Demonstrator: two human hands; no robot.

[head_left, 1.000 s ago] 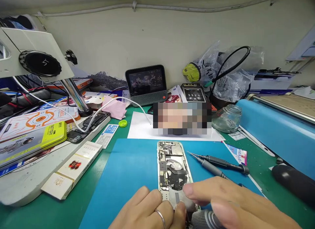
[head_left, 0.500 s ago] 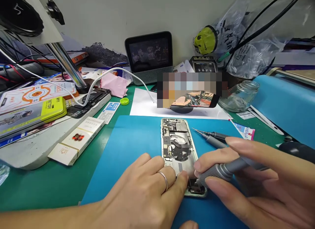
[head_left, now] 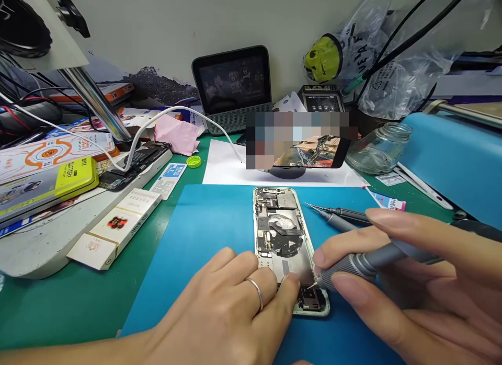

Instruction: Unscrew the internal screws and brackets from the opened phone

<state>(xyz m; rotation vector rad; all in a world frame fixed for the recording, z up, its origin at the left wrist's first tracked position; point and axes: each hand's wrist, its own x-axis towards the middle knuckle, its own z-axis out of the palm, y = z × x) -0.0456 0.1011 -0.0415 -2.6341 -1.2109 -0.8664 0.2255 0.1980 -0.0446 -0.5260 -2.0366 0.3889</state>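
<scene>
An opened phone (head_left: 288, 268) with its inside parts bare lies on the blue mat (head_left: 188, 224). My left hand (head_left: 239, 307), a ring on one finger, is closed over the phone's lower left side. Its index fingertip presses near the bottom of the metal inner surface, and the hand hides part of the frame. In my right hand (head_left: 396, 281) is a grey screwdriver (head_left: 355, 265), pinched between thumb and fingers by its knurled part. The thin tip points left over the dark parts at the phone's lower end; whether it touches them I cannot tell.
Tweezers and a grey pen-like tool (head_left: 333, 217) lie right of the phone. Behind stand a propped phone (head_left: 314, 153), a glass jar (head_left: 378, 150) and a smart display (head_left: 233, 88). At left are a cigarette box (head_left: 121, 224), a white cable (head_left: 168, 111) and a metal post (head_left: 94, 103).
The screwdriver has drawn slightly up and right, so its thin tip now shows above the phone's lower parts. My left hand keeps its hold; the view has shifted a little.
</scene>
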